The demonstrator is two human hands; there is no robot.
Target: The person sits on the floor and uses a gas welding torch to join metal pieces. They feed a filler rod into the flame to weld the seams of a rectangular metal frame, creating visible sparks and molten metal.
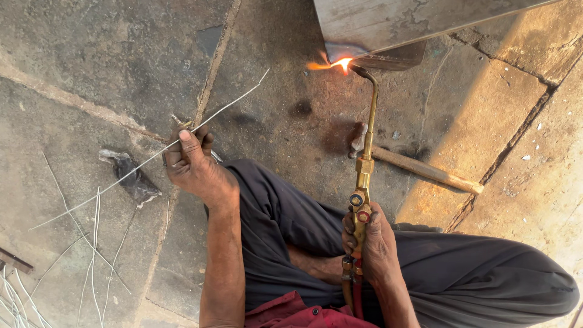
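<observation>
My right hand [371, 246] grips the handle of a brass gas torch [365, 164] that points away from me. Its curved tip burns with an orange flame [333, 64] against the lower edge of a grey metal plate [388, 24] at the top. My left hand [189, 159] holds a long thin metal rod [228, 104] that runs slanting from lower left to upper right, its far end left of the flame and apart from it. I sit on the stone floor in dark trousers [461, 273].
A hammer with a wooden handle [425, 170] lies on the floor right of the torch. Several thin rods [91, 255] lie scattered at the lower left, beside a crumpled dark rag [130, 173]. Cracks and joints run across the stone slabs.
</observation>
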